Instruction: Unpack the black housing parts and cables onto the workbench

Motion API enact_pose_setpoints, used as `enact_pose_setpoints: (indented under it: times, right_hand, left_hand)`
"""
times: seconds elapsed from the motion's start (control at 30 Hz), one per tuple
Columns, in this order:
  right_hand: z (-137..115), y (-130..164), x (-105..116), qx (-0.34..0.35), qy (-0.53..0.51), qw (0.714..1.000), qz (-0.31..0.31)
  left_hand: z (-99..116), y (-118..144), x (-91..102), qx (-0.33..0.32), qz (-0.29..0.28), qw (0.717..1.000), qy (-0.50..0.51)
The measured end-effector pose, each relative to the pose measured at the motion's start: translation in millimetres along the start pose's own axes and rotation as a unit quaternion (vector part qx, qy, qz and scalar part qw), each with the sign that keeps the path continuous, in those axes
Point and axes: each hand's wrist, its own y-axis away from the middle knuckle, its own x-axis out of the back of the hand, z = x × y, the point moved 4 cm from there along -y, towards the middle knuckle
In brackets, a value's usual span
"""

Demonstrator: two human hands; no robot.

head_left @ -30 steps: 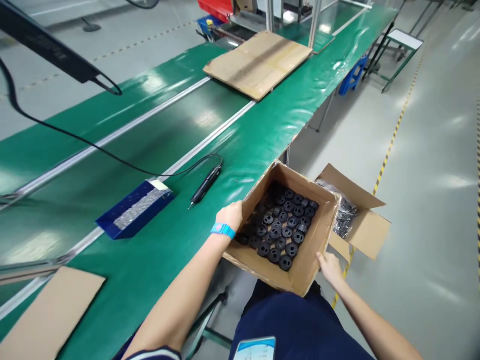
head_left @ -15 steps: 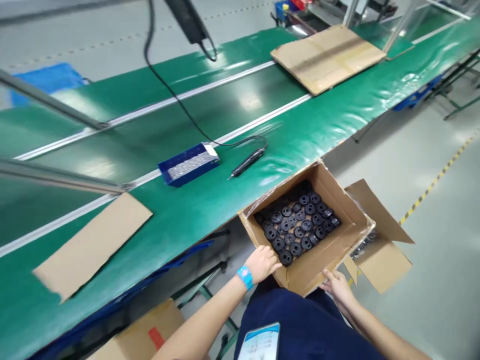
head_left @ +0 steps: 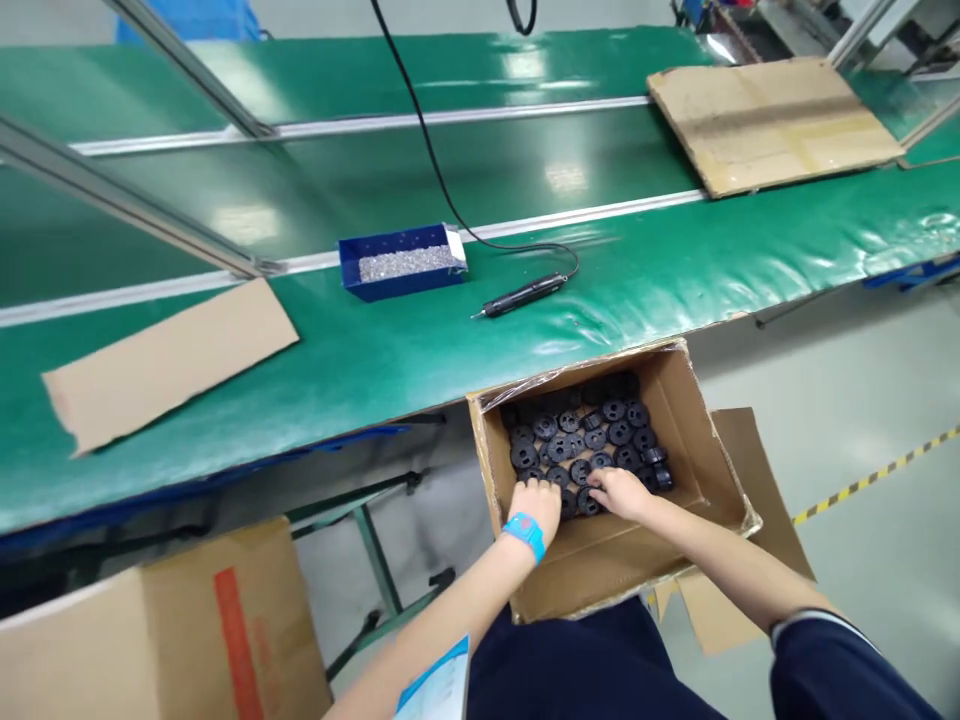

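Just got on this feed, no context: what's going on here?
A person has both hands inside an open cardboard box of round black parts, beside a green bench. The left hand and right hand are down at the near parts; whether either grips one is unclear. On the bench lie a corded black tool and a blue bin of small shiny pieces.

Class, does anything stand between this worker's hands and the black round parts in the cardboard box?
Nothing visible does. The cardboard box is open on top, and the left hand and right hand are both inside its rim, at the nearer black round parts.
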Motion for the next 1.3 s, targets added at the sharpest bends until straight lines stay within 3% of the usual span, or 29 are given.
enact_pose_setpoints:
  times: [0.1,0.17,0.4,0.6,0.7,0.8,0.97,1.1,1.2,1.3]
  right_hand:
    - [19,-68,-14,0.001,0.055,0.998,-0.005]
    - [31,-98,-22,-0.007,0.083,0.996,0.007]
    - [69,-147,-40,-0.019,0.112,0.991,0.063]
    - [58,-177,-66,0.069,0.108,0.991,0.043]
    - [39,-192,-80,0.114,0.121,0.986,0.022]
    - [28,-203,-92,0.089,0.139,0.986,0.010]
    - [33,-202,-105,0.017,0.137,0.990,-0.017]
    - [37,-197,-98,0.005,0.103,0.995,-0.008]
    - [35,-193,-79,0.011,0.091,0.996,0.015]
    - [33,-175,-41,0.015,0.038,0.996,0.075]
  left_hand:
    - [22,-39,-28.4,0.073,-0.020,0.994,0.081]
    - [20,-66,-46.4,0.137,-0.019,0.982,0.129]
    - [-40,-129,-97.8,0.377,0.078,0.902,0.198]
    - [-68,-136,-135.5,0.437,0.164,0.862,0.197]
    - [-73,-131,-149.8,0.420,0.177,0.868,0.198]
    - [-77,-131,-157.8,0.395,0.172,0.878,0.206]
    - [-87,-138,-158.8,0.393,0.144,0.876,0.240]
    - [-85,-141,-144.9,0.385,0.134,0.866,0.288]
    - [-74,-148,-120.3,0.427,0.158,0.829,0.325]
    - [-51,-153,-75.4,0.464,0.209,0.782,0.360]
